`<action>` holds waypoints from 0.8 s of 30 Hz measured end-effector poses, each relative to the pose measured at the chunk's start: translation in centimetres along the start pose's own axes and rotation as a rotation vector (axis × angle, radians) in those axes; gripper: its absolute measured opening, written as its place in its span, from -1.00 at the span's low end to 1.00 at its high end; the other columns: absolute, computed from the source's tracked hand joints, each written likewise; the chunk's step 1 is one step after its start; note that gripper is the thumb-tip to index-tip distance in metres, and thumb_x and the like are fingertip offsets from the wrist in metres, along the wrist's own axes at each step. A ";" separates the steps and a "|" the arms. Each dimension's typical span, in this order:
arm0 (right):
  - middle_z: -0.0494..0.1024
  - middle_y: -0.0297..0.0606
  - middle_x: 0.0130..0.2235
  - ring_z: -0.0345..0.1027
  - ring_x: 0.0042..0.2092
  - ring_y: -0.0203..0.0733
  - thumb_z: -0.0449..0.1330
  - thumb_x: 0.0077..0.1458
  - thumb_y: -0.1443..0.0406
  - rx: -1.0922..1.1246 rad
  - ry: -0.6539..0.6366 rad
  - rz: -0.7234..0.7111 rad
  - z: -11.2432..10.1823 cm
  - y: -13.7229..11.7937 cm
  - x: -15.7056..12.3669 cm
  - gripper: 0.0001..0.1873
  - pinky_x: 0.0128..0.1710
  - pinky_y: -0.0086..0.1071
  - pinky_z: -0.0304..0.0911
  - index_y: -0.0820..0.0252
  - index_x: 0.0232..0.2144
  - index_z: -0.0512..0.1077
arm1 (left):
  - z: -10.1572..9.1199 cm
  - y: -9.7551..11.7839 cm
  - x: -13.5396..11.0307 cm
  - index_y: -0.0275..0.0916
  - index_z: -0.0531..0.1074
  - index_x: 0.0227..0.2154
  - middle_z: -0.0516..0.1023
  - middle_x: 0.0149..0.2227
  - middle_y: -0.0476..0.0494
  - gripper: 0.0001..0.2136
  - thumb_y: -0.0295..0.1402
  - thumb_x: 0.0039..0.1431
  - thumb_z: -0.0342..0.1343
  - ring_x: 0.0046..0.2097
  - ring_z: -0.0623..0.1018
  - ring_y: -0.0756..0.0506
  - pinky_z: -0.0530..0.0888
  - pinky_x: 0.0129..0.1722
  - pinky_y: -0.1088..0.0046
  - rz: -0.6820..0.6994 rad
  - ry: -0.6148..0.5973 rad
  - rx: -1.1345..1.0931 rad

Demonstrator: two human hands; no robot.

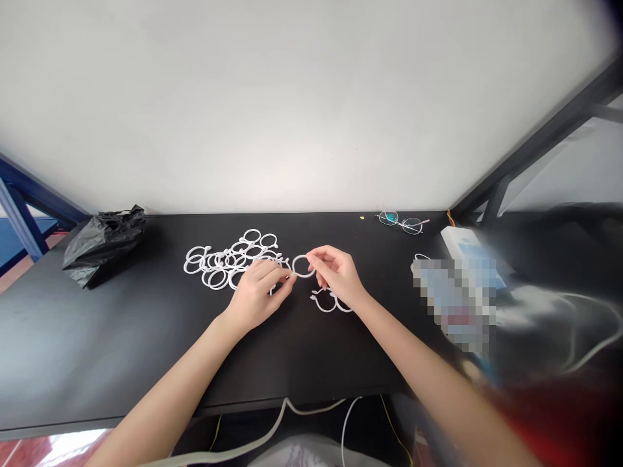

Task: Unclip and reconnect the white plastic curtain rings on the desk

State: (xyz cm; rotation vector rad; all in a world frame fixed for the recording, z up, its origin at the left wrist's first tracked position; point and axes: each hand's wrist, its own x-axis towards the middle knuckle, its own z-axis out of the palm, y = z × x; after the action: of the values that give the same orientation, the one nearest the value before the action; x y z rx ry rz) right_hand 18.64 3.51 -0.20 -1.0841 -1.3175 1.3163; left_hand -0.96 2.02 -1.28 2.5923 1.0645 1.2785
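A white plastic ring (304, 266) is held up between my two hands, above the black table. My left hand (263, 285) pinches its left side with thumb and fingertips. On its upper right edge, the fingers of my right hand (335, 269) are closed. Left of and partly behind my left hand lies a loose pile of white rings (217, 266), several of them overlapping, with small tabs at their ends. Below my right hand rest open white rings (325, 301), partly covered by that hand and wrist.
A crumpled black plastic bag (104, 243) sits at the table's left. Eyeglasses (400, 222) lie near the wall at the back right. Further right are a white box (460, 243), a blurred-out item and a pale cable (574, 324). The black table (160, 350) meets a pale wall.
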 end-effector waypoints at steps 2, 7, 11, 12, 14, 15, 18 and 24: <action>0.44 -0.39 -0.54 0.17 -0.67 -0.46 0.30 0.03 0.07 -0.092 -0.017 -0.017 -0.7 -0.4 0.0 -0.68 -0.71 -0.56 0.08 0.22 -0.39 0.45 | -0.2 -0.5 0.1 -0.24 0.42 -0.36 0.48 -0.46 -0.04 -0.91 -0.44 0.26 0.07 -0.39 0.44 -0.03 0.37 -0.26 0.36 -0.054 0.028 0.088; 0.32 -0.43 -0.76 0.19 -0.75 -0.39 0.25 0.06 0.01 -0.307 -0.470 0.222 -2.1 -1.5 -0.3 -0.59 -0.71 -0.54 0.09 0.24 -0.55 0.42 | -0.4 -1.6 0.0 -0.21 0.47 -0.40 0.47 -0.48 -0.04 -0.83 -0.36 0.28 0.04 -0.37 0.44 -0.08 0.33 -0.24 0.32 -0.169 -0.019 0.267; 0.45 -0.32 -0.65 0.31 -0.67 -0.34 0.26 0.03 -0.01 -0.418 -0.463 0.210 -1.7 -1.1 -0.6 -0.56 -0.64 -0.50 0.19 0.25 -0.59 0.41 | -0.2 -2.0 -0.2 -0.22 0.47 -0.41 0.48 -0.45 -0.06 -0.81 -0.34 0.29 0.02 -0.34 0.45 -0.10 0.33 -0.20 0.30 -0.196 -0.081 0.321; 0.47 -0.31 -0.62 0.31 -0.65 -0.34 0.26 0.04 0.00 -0.436 -0.437 0.172 -1.5 -0.8 -0.5 -0.57 -0.63 -0.50 0.19 0.25 -0.57 0.42 | -0.1 -2.0 -0.3 -0.22 0.46 -0.41 0.48 -0.44 -0.07 -0.81 -0.34 0.29 0.02 -0.33 0.45 -0.10 0.33 -0.19 0.30 -0.201 -0.097 0.328; 0.48 -0.33 -0.58 0.32 -0.61 -0.35 0.25 0.07 0.03 -0.460 -0.388 0.109 -1.2 -0.1 -0.4 -0.62 -0.57 -0.48 0.24 0.23 -0.53 0.43 | 0.0 -2.1 -0.3 -0.23 0.46 -0.39 0.48 -0.43 -0.07 -0.82 -0.34 0.28 0.02 -0.33 0.45 -0.10 0.33 -0.17 0.29 -0.211 -0.127 0.335; 0.49 -0.33 -0.56 0.33 -0.58 -0.35 0.24 0.08 0.06 -0.472 -0.364 0.075 -1.1 0.1 -0.4 -0.66 -0.54 -0.47 0.26 0.22 -0.50 0.44 | 0.0 -2.1 -0.3 -0.23 0.46 -0.39 0.48 -0.43 -0.07 -0.82 -0.35 0.28 0.02 -0.32 0.45 -0.11 0.33 -0.17 0.29 -0.217 -0.140 0.335; 0.51 -0.33 -0.50 0.37 -0.49 -0.31 0.25 0.09 0.13 -0.521 -0.311 -0.023 -1.1 0.6 -0.2 -0.76 -0.46 -0.45 0.29 0.19 -0.45 0.47 | 0.1 -2.1 -0.3 -0.24 0.47 -0.38 0.49 -0.42 -0.07 -0.83 -0.35 0.27 0.03 -0.32 0.45 -0.12 0.33 -0.17 0.29 -0.232 -0.163 0.331; 0.51 -0.30 -0.36 0.42 -0.31 -0.25 0.28 0.08 0.25 -0.564 -0.292 -0.221 -1.2 1.2 -0.1 -0.89 -0.25 -0.38 0.36 0.18 -0.39 0.46 | 0.1 -2.2 -0.4 -0.23 0.48 -0.38 0.49 -0.42 -0.07 -0.85 -0.36 0.26 0.06 -0.31 0.46 -0.13 0.32 -0.15 0.28 -0.246 -0.171 0.325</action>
State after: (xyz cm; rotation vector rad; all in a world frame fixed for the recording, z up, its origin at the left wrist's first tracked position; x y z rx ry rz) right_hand 19.85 3.65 -1.46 -1.0955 -2.0460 0.9820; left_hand -2.31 3.47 -2.39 2.6158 1.6094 0.8746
